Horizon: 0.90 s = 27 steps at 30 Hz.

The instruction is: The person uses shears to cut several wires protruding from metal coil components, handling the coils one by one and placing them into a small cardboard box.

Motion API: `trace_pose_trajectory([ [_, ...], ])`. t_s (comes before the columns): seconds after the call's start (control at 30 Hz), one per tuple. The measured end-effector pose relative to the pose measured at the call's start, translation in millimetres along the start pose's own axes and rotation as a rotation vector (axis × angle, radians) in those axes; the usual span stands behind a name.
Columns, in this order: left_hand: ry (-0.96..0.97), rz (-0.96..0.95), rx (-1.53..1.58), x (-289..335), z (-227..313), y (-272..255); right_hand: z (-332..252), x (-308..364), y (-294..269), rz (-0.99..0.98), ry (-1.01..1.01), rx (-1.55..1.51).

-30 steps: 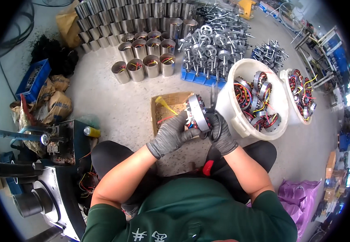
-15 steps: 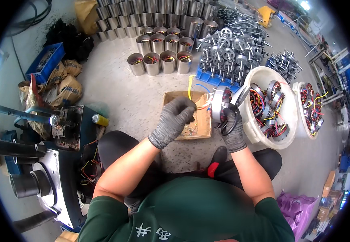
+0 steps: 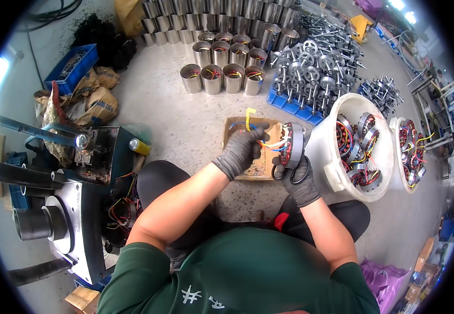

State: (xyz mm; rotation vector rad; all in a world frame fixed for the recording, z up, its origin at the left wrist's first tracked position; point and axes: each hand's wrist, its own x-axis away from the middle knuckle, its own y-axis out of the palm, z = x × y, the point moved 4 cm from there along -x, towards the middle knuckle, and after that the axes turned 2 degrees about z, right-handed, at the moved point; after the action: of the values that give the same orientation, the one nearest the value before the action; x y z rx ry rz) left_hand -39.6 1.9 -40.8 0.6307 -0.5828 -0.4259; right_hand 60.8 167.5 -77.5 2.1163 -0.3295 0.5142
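Now the big white tub of wound parts stands just right of the work, and the cardboard box lies beneath both hands. Above the box's right side is the stator, turned since half a second ago: its red windings, then showing on the right, now face the left hand. The right hand is closed on its lower edge, though the stator hides some fingers. That hand also carries black looped handles, apparently scissors; no blades show. The left hand, on the stator a second ago, is now apart from it, fingers closed around its coloured wires. So the leads look drawn out and exposed between the hands.
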Motion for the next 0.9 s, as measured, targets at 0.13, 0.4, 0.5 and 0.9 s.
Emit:
trace_pose_trajectory([
  [0.13,0.139,-0.131,-0.205,10,36,4,-1,3,11,0.128,0.067,-0.011],
  [0.4,0.083,-0.231,-0.454,16,23,9,43,-20,-48,0.046,0.395,0.186],
  [0.5,0.025,-0.152,-0.574,19,12,6,49,-17,-75,0.352,0.288,0.401],
  [0.9,0.032,0.157,-0.402,5,5,-50,31,27,-10,-0.126,0.045,0.505],
])
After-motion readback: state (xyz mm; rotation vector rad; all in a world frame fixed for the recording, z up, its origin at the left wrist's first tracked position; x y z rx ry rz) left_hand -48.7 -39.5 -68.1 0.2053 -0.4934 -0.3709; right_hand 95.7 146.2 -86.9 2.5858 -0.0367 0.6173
